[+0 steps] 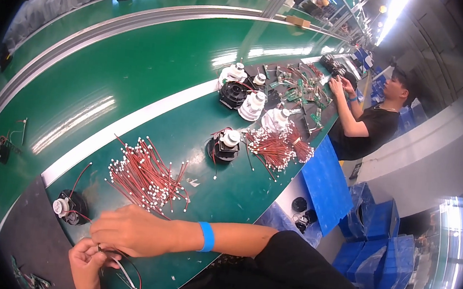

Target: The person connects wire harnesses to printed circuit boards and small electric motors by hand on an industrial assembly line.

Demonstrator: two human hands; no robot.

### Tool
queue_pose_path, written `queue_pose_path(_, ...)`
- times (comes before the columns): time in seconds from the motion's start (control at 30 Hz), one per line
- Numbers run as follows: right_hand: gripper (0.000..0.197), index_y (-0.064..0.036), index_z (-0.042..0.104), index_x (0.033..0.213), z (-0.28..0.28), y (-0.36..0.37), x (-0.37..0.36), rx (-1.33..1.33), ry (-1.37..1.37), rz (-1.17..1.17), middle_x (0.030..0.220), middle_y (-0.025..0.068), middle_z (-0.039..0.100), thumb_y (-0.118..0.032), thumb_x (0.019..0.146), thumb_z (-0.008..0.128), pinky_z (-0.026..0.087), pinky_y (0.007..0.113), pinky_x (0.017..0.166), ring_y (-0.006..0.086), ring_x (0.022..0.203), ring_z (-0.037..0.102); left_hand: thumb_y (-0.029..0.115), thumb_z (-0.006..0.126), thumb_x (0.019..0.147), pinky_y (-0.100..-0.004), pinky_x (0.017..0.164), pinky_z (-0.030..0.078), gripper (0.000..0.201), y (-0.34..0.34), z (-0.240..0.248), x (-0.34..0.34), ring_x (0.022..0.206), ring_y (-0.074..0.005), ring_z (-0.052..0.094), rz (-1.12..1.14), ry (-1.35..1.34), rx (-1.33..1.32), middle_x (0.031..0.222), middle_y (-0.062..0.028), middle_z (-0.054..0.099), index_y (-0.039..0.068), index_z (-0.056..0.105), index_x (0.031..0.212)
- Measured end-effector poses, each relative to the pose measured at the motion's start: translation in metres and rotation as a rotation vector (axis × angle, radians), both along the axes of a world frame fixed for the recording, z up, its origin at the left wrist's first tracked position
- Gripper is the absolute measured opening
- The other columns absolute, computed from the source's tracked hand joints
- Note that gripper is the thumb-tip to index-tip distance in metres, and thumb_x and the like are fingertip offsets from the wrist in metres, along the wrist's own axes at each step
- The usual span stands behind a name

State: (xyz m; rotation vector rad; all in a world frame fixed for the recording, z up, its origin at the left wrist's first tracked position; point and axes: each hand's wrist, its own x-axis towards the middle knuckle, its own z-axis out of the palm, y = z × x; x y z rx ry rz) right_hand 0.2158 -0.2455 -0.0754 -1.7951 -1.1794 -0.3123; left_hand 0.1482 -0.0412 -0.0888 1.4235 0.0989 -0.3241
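At the lower left, my left hand (86, 264) is closed in a pinch around the end of a wire lead (127, 276). The fingers of my right hand (130, 232) come down from above onto the same end, where a small connector or board piece (100, 248) shows between the fingertips. White and dark strands of the lead trail towards the table's near edge. Just beyond my hands sits a black motor unit with a white cap (70, 207) and a red wire. A loose pile of red wires with white connectors (149, 176) lies beyond my right hand.
Another black-and-white motor unit (226, 145) stands mid-table, with several white-capped ones (252, 105) behind. More red wires (272, 148) and green circuit boards (302, 87) lie further right. A co-worker (374, 118) works there. A green conveyor (117, 63) runs alongside; blue bins (373, 256) stand right.
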Motion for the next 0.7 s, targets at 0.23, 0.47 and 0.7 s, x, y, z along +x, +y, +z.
queue_pose_path(0.23, 0.02, -0.0047, 0.064, 0.102, 0.008, -0.001, 0.005, 0.099, 0.095, -0.058, 0.11, 0.0081, 0.062, -0.015, 0.085, 0.063, 0.051, 0.033, 0.069, 0.0228, 0.089, 0.063, 0.022, 0.063, 0.088, -0.0353, 0.063, 0.059, 0.037, -0.006, 0.02, 0.004, 0.077, -0.0308, 0.069, -0.117, -0.046, -0.206, 0.094, -0.022, 0.065, -0.006, 0.049, 0.108)
queue_pose_path(0.47, 0.03, -0.0006, 0.057, 0.117, -0.002, 0.001, 0.035, -0.056, 0.277, -0.291, 0.11, 0.0167, 0.062, -0.004, 0.088, 0.055, 0.048, 0.034, 0.085, 0.0291, 0.104, 0.06, 0.024, 0.056, 0.093, -0.0419, 0.064, 0.058, 0.039, 0.009, 0.034, 0.002, 0.081, -0.033, 0.068, -0.196, -0.016, -0.457, 0.091, -0.0219, 0.063, -0.002, 0.045, 0.119)
queue_pose_path(0.7, 0.049, -0.0047, 0.044, 0.132, -0.013, 0.041, 0.078, -0.241, -0.103, -0.135, 0.118, 0.0207, 0.058, -0.003, 0.085, 0.056, 0.031, 0.045, 0.107, 0.0355, 0.116, 0.052, 0.03, 0.055, 0.094, -0.0448, 0.06, 0.059, 0.046, 0.018, 0.018, 0.008, 0.081, -0.034, 0.068, -0.22, -0.073, -0.708, 0.093, -0.0193, 0.06, 0.001, 0.038, 0.126)
